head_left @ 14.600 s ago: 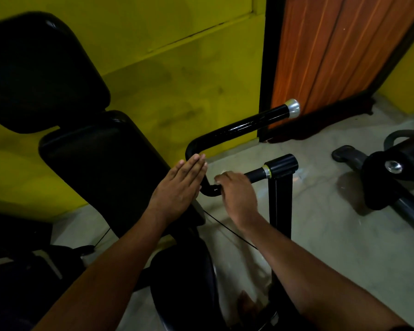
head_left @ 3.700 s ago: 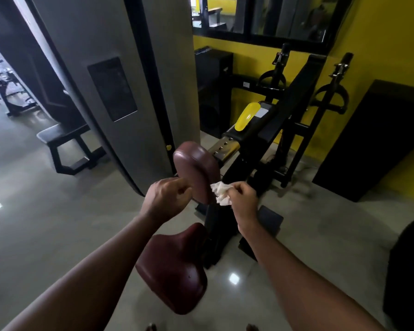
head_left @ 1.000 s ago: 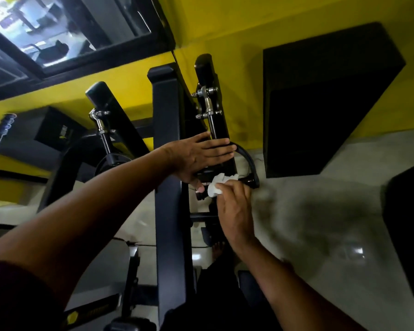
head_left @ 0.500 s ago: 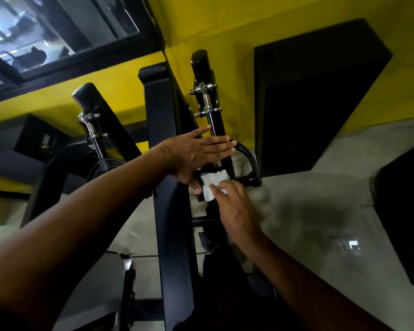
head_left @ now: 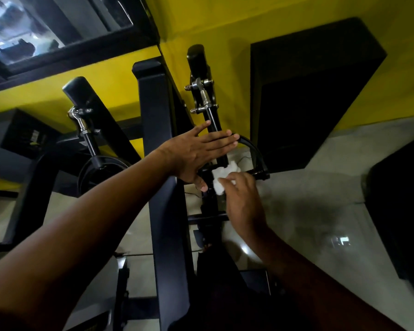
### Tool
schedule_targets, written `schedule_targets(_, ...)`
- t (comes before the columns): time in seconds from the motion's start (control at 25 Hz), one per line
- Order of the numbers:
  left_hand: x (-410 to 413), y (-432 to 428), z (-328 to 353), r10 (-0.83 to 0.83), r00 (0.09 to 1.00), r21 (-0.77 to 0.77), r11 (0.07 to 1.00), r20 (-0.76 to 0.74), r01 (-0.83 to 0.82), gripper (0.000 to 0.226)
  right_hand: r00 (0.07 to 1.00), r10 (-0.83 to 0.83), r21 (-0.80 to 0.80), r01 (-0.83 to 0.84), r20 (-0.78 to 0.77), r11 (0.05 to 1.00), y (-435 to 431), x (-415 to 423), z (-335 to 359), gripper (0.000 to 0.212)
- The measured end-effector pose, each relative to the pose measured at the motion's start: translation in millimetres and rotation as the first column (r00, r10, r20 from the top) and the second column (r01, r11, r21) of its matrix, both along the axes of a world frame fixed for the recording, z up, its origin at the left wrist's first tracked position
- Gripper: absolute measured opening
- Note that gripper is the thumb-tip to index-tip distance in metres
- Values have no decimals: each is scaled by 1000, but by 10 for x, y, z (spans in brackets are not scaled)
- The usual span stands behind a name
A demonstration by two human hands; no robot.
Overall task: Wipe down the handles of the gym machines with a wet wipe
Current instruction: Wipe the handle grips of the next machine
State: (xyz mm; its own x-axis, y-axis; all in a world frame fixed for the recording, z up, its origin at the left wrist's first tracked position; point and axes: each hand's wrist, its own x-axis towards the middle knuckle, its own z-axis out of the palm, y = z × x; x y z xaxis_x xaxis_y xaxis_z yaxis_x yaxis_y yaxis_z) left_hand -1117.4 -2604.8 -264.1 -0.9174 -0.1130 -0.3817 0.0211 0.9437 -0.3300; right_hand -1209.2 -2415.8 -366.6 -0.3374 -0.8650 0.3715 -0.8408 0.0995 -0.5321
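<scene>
Grey polished floor [head_left: 320,211] runs up to a yellow wall [head_left: 225,25], and you are bent over a black gym machine that stands against it. Nearest you, your bare forearms reach forward on either side of the machine's black upright post [head_left: 163,211].

Your right hand [head_left: 244,199] comes in from the lower right. Its fingers are bent over a crumpled white wet wipe [head_left: 221,177] and press it against the inner end of the black D-shaped handle [head_left: 255,150], where the grip bar meets the hanging rod [head_left: 214,123]. The wipe sits under your fingertips and bulges out above and to the left of them. The rest of the grip bar runs bare to the right of your knuckles.

Just above, your left hand [head_left: 196,151] lies flat across the rod, fingers straight and close together, their tips reaching the curved top of the handle. Its thumb points down and ends just left of the wipe; contact there cannot be made out.

Farther up, the rod joins a silver swivel joint [head_left: 202,91] on a black arm. To the left, a second handle [head_left: 98,161] hangs from its own arm. Beyond, a black panel [head_left: 308,91] stands against the wall, and a dark-framed glass pane [head_left: 34,27] fills the top left.
</scene>
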Motion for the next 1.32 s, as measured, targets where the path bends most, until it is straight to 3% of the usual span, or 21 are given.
schedule_targets(0.08,-6,21,4,9,1000,7,1000,19,-9,125,1000,2,3,-2,3,1000,13,53,-11,32)
schedule_targets(0.16,5,37,-14,1,1000,-13,1000,9,-1,125,993,-61,-24,64,99,998,36,26,-12,27)
schedule_targets(0.28,-64,46,12,9,1000,-8,1000,7,-9,126,998,-29,-58,32,49,998,40,-19,18,29)
schedule_targets(0.4,-130,48,29,37,999,16,999,21,-38,128,970,-179,-53,190,167,980,3,-77,83,30)
schedule_targets(0.52,-170,59,52,62,997,66,996,45,-65,129,999,-37,-77,38,14,996,-21,-173,-5,32)
schedule_targets(0.64,-154,59,48,78,996,67,994,52,-81,129,974,-178,-53,187,142,981,-40,-199,29,36)
schedule_targets(0.76,-190,72,68,76,996,75,994,49,-79,129,995,-61,-59,65,74,996,6,-184,37,35)
schedule_targets(0.88,-192,81,66,81,995,89,992,50,-85,130,937,-279,-26,291,210,956,38,-184,27,23)
schedule_targets(1.0,-197,92,74,80,995,85,993,59,-85,129,986,-73,-102,89,151,991,55,-132,1,25)
schedule_targets(1.12,-185,97,53,84,995,85,992,52,-88,128,930,-246,-81,277,271,957,27,-148,-53,17)
schedule_targets(1.2,-179,95,62,80,996,80,993,44,-83,129,943,-149,-124,193,297,973,72,-84,-52,15)
schedule_targets(1.24,-175,94,67,80,996,80,993,45,-83,129,902,-164,-104,222,400,969,84,-17,-11,13)
schedule_targets(1.28,-165,92,67,83,996,80,993,46,-86,129,775,-247,-40,331,582,943,66,41,31,10)
schedule_targets(1.32,-153,91,68,87,995,79,993,48,-91,129,537,-342,81,449,771,890,23,68,69,8)
